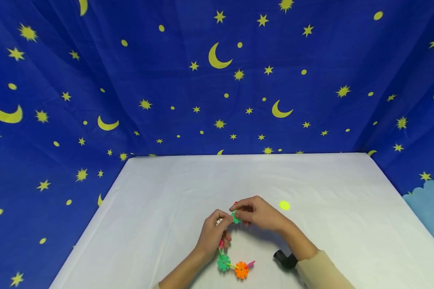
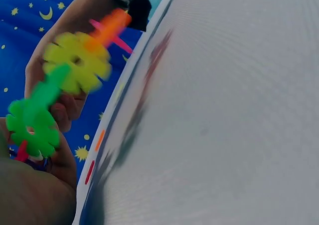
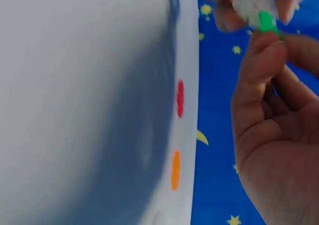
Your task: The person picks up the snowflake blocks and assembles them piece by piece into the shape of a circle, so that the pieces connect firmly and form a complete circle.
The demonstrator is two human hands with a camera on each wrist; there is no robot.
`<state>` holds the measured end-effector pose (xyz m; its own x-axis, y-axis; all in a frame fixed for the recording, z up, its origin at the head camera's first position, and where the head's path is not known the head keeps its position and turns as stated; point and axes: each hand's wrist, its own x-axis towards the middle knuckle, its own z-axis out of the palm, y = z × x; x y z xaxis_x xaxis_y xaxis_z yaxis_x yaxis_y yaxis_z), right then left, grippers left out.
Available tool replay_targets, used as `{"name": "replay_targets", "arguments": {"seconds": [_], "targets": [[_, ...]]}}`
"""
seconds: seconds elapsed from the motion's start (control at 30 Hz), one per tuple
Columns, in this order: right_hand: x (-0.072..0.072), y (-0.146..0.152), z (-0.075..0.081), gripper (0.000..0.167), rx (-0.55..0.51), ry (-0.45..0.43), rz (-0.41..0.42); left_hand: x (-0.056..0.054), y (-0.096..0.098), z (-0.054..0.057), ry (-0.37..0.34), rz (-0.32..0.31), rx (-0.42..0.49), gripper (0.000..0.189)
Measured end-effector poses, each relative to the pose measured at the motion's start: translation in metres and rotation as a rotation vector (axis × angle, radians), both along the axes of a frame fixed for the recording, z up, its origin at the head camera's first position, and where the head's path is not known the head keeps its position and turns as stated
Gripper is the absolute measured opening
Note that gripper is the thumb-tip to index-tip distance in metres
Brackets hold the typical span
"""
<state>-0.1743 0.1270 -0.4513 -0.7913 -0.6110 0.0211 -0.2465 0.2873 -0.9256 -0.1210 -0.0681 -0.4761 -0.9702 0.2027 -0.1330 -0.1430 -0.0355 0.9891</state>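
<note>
Both hands meet above the white table, linking notched plastic flower discs. My right hand [image 1: 262,214] pinches a green disc [image 1: 236,217] between thumb and fingers. A whitish disc [image 3: 246,8] touches it, pinched in my left hand [image 1: 211,235]. From the left hand hangs a chain of discs. In the head view a green disc [image 1: 224,263] and an orange disc [image 1: 241,270] show, with a magenta disc [image 1: 251,264] edge-on at the end. A yellow disc [image 2: 77,63] belongs to the same chain in the left wrist view, where motion blurs it.
Behind the right hand a loose yellow disc [image 1: 284,205] lies on the white tabletop [image 1: 159,224]. A red disc [image 3: 180,99] and an orange disc [image 3: 175,170] lie there too. A black device [image 1: 285,260] sits at the right wrist. Blue star-printed cloth [image 1: 220,88] surrounds the table.
</note>
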Motion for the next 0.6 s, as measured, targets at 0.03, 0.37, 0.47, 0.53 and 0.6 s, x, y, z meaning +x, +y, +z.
{"name": "replay_targets", "arguments": {"seconds": [0.03, 0.37, 0.47, 0.53, 0.6], "targets": [[-0.002, 0.002, 0.001, 0.021, -0.001, 0.0, -0.005, 0.001, 0.0, 0.004, -0.001, 0.003, 0.008, 0.017], [-0.023, 0.013, -0.002, 0.024, 0.123, 0.168, -0.127, 0.007, -0.002, 0.022, 0.071, 0.001, 0.026, 0.023], [-0.028, 0.011, -0.006, 0.022, 0.163, 0.222, -0.148, 0.008, -0.003, 0.028, 0.087, 0.002, 0.006, 0.025], [-0.03, 0.01, -0.009, 0.021, 0.188, 0.246, -0.16, 0.008, -0.004, 0.031, 0.093, 0.008, -0.008, 0.024], [-0.032, 0.009, -0.011, 0.022, 0.208, 0.267, -0.162, 0.008, -0.004, 0.034, 0.095, 0.012, -0.016, 0.026]]}}
